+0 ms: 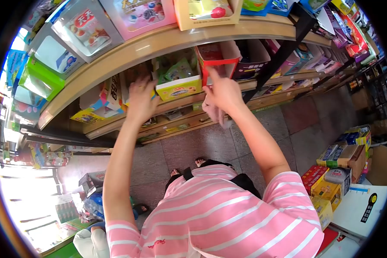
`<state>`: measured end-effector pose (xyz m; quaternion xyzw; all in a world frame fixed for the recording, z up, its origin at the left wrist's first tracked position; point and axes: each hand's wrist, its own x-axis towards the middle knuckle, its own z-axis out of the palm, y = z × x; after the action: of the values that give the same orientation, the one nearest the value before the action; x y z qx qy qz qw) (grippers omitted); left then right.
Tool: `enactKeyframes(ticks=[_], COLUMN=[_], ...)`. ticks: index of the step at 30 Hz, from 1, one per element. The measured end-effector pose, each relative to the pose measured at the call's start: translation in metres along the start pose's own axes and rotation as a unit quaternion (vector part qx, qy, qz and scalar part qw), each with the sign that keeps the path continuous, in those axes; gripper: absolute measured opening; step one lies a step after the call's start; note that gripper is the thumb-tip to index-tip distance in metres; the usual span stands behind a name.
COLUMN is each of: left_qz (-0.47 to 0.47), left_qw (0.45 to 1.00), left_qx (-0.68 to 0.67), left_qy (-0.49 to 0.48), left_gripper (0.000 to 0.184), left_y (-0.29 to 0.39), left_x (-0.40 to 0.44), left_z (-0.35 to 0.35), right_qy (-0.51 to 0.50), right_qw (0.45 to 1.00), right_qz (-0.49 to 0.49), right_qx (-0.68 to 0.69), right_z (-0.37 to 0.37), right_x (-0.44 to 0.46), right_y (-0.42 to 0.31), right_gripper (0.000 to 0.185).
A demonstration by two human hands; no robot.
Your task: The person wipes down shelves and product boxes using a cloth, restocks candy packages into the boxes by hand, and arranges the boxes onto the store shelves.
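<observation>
My right hand [225,91] holds a crumpled greyish-pink cloth [213,112] that hangs below the fingers. Its index finger stretches out against the front of a red open-topped box [219,53] on the shelf. My left hand [142,99] has its fingers apart and reaches to the shelf edge, beside a yellow-green box [179,91] with green packets [180,70] inside. The fingertips overlap a dim box at the left, so what they touch there is hard to make out.
An upper wooden shelf [159,45] with display boxes juts out above my hands. A black post [284,53] stands to the right. Stacked cartons [327,187] are on the right side, near a white box [361,210]. Someone's light-coloured trousers [91,243] show at lower left.
</observation>
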<state>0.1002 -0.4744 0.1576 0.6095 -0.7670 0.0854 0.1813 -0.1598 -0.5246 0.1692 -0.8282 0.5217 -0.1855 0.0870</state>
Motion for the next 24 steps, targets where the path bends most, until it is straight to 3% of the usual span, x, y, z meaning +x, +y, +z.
enactKeyframes(ticks=[4,6,9,13,19,21,22,24], left_qz=[-0.007,-0.093,-0.094,-0.073,-0.095,-0.1,-0.063,-0.112], left_qw=[0.999,0.991,0.99,0.994,0.989,0.986,0.989,0.983], left_qx=[-0.027,-0.014,-0.04,-0.057,-0.069,-0.078,-0.088,-0.09], left_qy=[0.035,-0.091,-0.102,-0.052,-0.086,-0.108,-0.101,-0.115], left_gripper=[0.038,0.033,0.035,0.035,0.037,0.04,0.042,0.047], left_y=[0.024,0.027,0.021,0.018,0.016,0.013,0.015,0.013], left_x=[0.03,0.033,0.034,0.033,0.04,0.034,0.049,0.035], left_z=[0.045,0.048,0.051,0.055,0.05,0.046,0.062,0.046], right_qy=[0.077,0.057,0.087,0.089,0.051,0.095,0.074,0.045], right_qw=[0.997,0.998,0.996,0.996,0.999,0.993,0.997,0.998], right_qz=[0.018,0.017,-0.02,-0.012,-0.007,-0.064,-0.003,0.028], right_qx=[-0.001,-0.027,-0.018,-0.012,0.003,0.027,0.01,0.039], right_z=[-0.029,-0.033,-0.023,-0.017,-0.019,-0.014,-0.032,-0.037], right_x=[0.0,0.018,0.037,0.043,0.047,0.045,0.033,0.033], right_y=[0.045,0.06,0.067,0.061,0.082,0.085,0.09,0.081], right_gripper=[0.076,0.081,0.037,0.026,0.029,0.04,0.05,0.071])
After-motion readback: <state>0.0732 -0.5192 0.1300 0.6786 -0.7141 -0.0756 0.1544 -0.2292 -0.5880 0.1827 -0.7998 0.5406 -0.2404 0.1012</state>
